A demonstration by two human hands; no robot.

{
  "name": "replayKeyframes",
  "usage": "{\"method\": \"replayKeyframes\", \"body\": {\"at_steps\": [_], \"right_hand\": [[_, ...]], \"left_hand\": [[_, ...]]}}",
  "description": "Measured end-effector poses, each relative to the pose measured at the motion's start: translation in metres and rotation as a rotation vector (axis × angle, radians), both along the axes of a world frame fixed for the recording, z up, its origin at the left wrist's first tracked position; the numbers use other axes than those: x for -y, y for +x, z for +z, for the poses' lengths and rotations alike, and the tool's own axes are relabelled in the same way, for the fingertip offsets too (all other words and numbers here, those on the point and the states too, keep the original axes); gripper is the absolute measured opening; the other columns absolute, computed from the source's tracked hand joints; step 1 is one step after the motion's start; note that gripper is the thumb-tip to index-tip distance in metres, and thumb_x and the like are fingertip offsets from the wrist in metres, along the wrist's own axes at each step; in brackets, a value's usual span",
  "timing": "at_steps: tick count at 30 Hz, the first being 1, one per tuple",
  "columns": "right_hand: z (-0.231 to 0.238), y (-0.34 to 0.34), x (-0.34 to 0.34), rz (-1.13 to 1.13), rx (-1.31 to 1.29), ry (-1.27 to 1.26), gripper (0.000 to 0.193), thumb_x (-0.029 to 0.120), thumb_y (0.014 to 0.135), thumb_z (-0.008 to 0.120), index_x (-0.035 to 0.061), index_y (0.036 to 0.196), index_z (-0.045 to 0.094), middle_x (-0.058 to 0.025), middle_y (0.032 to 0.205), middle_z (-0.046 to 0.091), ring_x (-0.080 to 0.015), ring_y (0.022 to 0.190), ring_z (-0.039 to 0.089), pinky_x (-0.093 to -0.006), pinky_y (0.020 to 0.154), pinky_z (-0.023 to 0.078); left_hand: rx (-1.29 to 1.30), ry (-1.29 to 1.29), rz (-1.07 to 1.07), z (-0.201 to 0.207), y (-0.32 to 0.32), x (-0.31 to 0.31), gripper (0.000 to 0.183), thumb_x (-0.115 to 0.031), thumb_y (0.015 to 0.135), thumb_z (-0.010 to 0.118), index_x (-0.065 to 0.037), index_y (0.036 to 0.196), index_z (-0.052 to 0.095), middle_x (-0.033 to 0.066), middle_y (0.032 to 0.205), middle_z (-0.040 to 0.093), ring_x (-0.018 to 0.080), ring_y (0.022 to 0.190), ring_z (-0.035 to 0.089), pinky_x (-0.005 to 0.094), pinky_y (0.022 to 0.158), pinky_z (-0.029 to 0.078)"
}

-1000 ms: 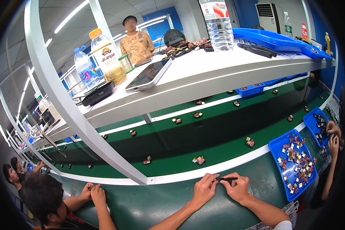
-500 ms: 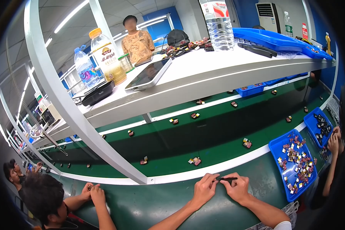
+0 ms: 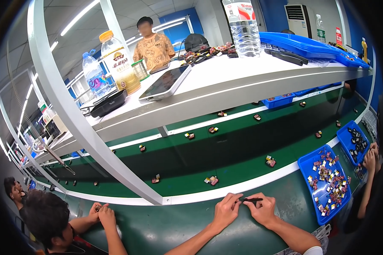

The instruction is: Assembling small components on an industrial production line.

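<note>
Over the green work surface, my left hand [image 3: 226, 211] and my right hand [image 3: 263, 210] are close together, both with bent, closed fingers. A slim black piece [image 3: 252, 199] lies between them. My right thumb and fingers grip it, and its left end meets the fingertips of my left hand. Its exact kind is too small to make out. To the right of my right hand stands a blue tray [image 3: 311, 196] with many small maroon parts [image 3: 327, 174] bearing white and yellow patches.
Beyond a white rail, a green conveyor belt [image 3: 187, 187] carries scattered small parts. A slanted white post [image 3: 93, 140] rises at left, under a shelf [image 3: 225, 91] with bottles and a phone. Co-workers sit left and right; another blue tray [image 3: 344, 142] holds black parts.
The small parts on the conveyor belt have shifted slightly to the left. My hands keep the black piece in nearly the same place.
</note>
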State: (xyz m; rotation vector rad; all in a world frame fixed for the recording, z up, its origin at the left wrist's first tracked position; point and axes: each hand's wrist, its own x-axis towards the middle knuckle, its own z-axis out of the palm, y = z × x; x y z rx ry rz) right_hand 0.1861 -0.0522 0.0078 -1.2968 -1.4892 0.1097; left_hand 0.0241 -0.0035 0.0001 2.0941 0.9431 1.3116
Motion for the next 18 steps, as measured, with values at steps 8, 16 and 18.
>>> {"method": "replayKeyframes", "body": {"at_steps": [8, 16, 18], "right_hand": [[-0.0010, 0.0001, 0.0002, -0.011, -0.016, -0.010, 0.018, 0.012, 0.076, 0.087, 0.0083, 0.085, 0.072, -0.0005, 0.047, 0.047, -0.0139, 0.039, 0.046, -0.0298, 0.042, 0.036], [-0.0012, 0.0000, 0.0000, -0.005, -0.018, -0.022, 0.019, 0.013, 0.076, 0.087, 0.0083, 0.086, 0.072, -0.0008, 0.047, 0.046, -0.0142, 0.039, 0.047, -0.0300, 0.043, 0.037], [-0.0015, -0.0003, -0.0006, -0.005, -0.017, -0.019, 0.019, 0.013, 0.076, 0.087, 0.0082, 0.086, 0.072, -0.0007, 0.047, 0.046, -0.0142, 0.039, 0.047, -0.0301, 0.043, 0.037]], "left_hand": [[0.004, -0.031, 0.003, 0.0011, 0.0007, 0.0014, 0.032, 0.008, 0.082, 0.072, -0.003, 0.112, 0.073, 0.0066, 0.087, 0.064, 0.0130, 0.055, 0.054, 0.0277, 0.053, 0.046], [-0.050, -0.075, 0.011, 0.0026, -0.0019, 0.0024, 0.032, 0.003, 0.085, 0.071, -0.006, 0.115, 0.071, 0.0072, 0.090, 0.065, 0.0207, 0.059, 0.061, 0.0333, 0.056, 0.051], [-0.054, -0.074, 0.011, 0.0026, -0.0024, 0.0018, 0.032, 0.003, 0.085, 0.071, -0.006, 0.116, 0.071, 0.0073, 0.090, 0.064, 0.0208, 0.059, 0.061, 0.0334, 0.056, 0.051]]}}
